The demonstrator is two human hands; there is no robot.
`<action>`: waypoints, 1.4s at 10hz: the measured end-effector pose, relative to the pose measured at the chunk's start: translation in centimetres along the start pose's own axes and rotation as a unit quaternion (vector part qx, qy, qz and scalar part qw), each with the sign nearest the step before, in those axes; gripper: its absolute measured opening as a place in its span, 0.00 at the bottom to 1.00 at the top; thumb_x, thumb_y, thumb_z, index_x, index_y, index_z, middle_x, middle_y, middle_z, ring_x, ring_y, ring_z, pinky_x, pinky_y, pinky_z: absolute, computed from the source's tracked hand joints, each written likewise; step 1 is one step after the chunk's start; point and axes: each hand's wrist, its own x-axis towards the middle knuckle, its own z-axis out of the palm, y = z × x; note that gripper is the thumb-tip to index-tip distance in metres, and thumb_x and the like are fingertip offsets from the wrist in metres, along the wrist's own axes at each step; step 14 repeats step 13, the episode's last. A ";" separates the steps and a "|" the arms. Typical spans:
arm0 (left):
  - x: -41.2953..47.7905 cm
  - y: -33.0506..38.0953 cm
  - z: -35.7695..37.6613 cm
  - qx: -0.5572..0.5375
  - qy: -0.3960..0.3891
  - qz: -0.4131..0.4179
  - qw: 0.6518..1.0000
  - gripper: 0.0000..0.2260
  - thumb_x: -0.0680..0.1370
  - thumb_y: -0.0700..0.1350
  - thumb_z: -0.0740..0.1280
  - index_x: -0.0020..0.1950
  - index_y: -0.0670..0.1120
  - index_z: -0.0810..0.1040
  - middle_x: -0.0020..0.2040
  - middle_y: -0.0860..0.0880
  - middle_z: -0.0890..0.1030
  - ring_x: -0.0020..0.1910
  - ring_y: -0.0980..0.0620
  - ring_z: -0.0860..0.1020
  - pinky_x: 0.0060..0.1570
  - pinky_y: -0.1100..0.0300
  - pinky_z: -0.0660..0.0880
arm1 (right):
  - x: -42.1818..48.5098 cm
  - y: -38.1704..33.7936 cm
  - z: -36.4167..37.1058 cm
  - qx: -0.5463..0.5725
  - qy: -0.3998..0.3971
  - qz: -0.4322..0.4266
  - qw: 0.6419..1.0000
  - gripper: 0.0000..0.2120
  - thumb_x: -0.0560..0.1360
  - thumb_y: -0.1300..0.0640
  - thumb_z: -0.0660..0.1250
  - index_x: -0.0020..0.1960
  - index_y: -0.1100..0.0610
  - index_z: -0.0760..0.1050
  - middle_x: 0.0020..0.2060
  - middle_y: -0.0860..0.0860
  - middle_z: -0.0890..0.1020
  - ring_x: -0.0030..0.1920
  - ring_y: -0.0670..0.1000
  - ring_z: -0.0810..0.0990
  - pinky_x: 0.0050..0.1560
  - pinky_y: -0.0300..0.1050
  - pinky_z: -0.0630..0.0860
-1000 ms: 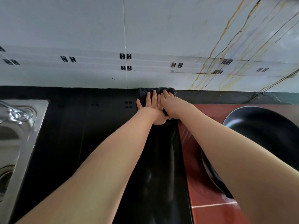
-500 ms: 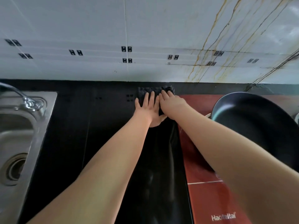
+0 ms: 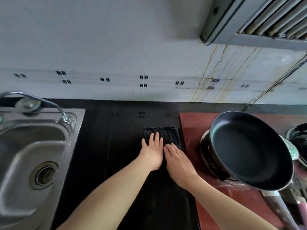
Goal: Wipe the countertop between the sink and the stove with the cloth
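Both my palms lie flat and open, fingers spread, side by side: my left hand (image 3: 152, 154) and my right hand (image 3: 178, 161) press the cloth (image 3: 163, 134) onto the black countertop (image 3: 119, 146), so I judge I am mid-stroke on the strip beside the stove (image 3: 191, 123). Next I need even downward pressure and a slide toward the unwiped side by the sink (image 3: 73, 138). The cloth is dark, ribbed and folded, lying past my fingertips, well short of the wall.

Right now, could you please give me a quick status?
Both hands, left and right, flat on cloth. Cloth mid-countertop. Pan close right.
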 end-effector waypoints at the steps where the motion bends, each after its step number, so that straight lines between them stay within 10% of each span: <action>1: -2.0 -0.6 0.9 0.008 -0.017 0.033 0.999 0.38 0.76 0.35 0.61 0.75 0.37 0.36 0.76 0.35 0.34 0.75 0.36 0.36 0.73 0.37 0.50 | -1.8 -1.5 1.2 0.018 -0.009 0.017 1.000 0.34 0.77 0.50 0.61 0.78 0.59 0.52 0.77 0.53 0.57 0.78 0.54 0.52 0.75 0.52 0.55; 2: -4.0 -1.6 0.6 0.010 -0.024 0.069 0.997 0.34 0.78 0.34 0.58 0.75 0.35 0.38 0.77 0.34 0.39 0.76 0.37 0.40 0.73 0.37 0.52 | -2.2 -2.1 0.9 0.018 0.010 0.042 0.999 0.34 0.71 0.57 0.71 0.74 0.57 0.63 0.72 0.52 0.70 0.73 0.54 0.67 0.66 0.52 0.71; 5: -12.0 -10.2 -1.5 -0.132 -0.032 0.068 0.988 0.26 0.81 0.35 0.50 0.79 0.43 0.47 0.79 0.39 0.43 0.77 0.41 0.44 0.74 0.45 0.54 | -1.4 -9.1 -6.1 0.057 0.042 -0.009 0.997 0.11 0.78 0.58 0.56 0.59 0.55 0.71 0.51 0.49 0.81 0.50 0.54 0.81 0.44 0.49 0.77; 6: -16.6 -14.4 -1.4 -0.213 0.025 0.051 0.975 0.24 0.81 0.40 0.54 0.77 0.50 0.58 0.75 0.44 0.65 0.69 0.43 0.69 0.61 0.56 0.69 | -1.3 -13.6 -8.3 0.052 0.025 -0.045 0.997 0.06 0.78 0.59 0.56 0.54 0.56 0.67 0.43 0.52 0.81 0.41 0.58 0.81 0.34 0.47 0.70; 7: -20.5 -18.3 -0.1 -0.211 0.090 0.037 0.973 0.26 0.77 0.38 0.58 0.74 0.54 0.65 0.66 0.47 0.76 0.57 0.46 0.77 0.46 0.60 0.70 | -0.5 -18.1 -9.6 0.026 -0.015 -0.080 0.996 0.11 0.76 0.63 0.59 0.58 0.56 0.66 0.45 0.54 0.81 0.44 0.60 0.81 0.36 0.49 0.73; 9: -28.4 -25.7 8.4 -0.179 0.209 -0.010 0.961 0.16 0.75 0.36 0.62 0.58 0.51 0.79 0.51 0.51 0.83 0.51 0.49 0.80 0.49 0.57 0.75 | -1.3 -29.1 -9.3 0.037 -0.004 -0.168 0.985 0.12 0.77 0.62 0.59 0.60 0.56 0.69 0.49 0.56 0.82 0.47 0.61 0.81 0.40 0.50 0.72; 11: -34.0 -26.7 21.8 -0.164 0.134 -0.017 0.977 0.31 0.71 0.33 0.62 0.71 0.56 0.69 0.71 0.54 0.71 0.70 0.54 0.69 0.68 0.54 0.67 | -4.7 -37.1 -3.1 0.032 -0.126 -0.260 0.957 0.14 0.79 0.60 0.56 0.63 0.60 0.71 0.57 0.61 0.79 0.56 0.64 0.78 0.54 0.57 0.76; 12: -36.4 -24.5 24.8 -0.207 -0.010 -0.038 0.978 0.32 0.78 0.37 0.55 0.79 0.50 0.46 0.79 0.54 0.43 0.78 0.51 0.43 0.74 0.44 0.50 | -6.6 -38.3 -1.7 -0.020 -0.212 -0.337 0.917 0.19 0.81 0.59 0.55 0.69 0.64 0.68 0.68 0.62 0.70 0.69 0.63 0.66 0.69 0.58 0.62; 14: -36.7 -23.8 23.7 -0.245 -0.016 -0.045 0.968 0.30 0.79 0.41 0.56 0.79 0.47 0.46 0.79 0.53 0.42 0.78 0.50 0.41 0.74 0.41 0.46 | -7.3 -37.0 -2.8 0.086 -0.224 -0.295 0.925 0.22 0.81 0.57 0.57 0.75 0.56 0.62 0.72 0.56 0.67 0.71 0.55 0.67 0.71 0.49 0.61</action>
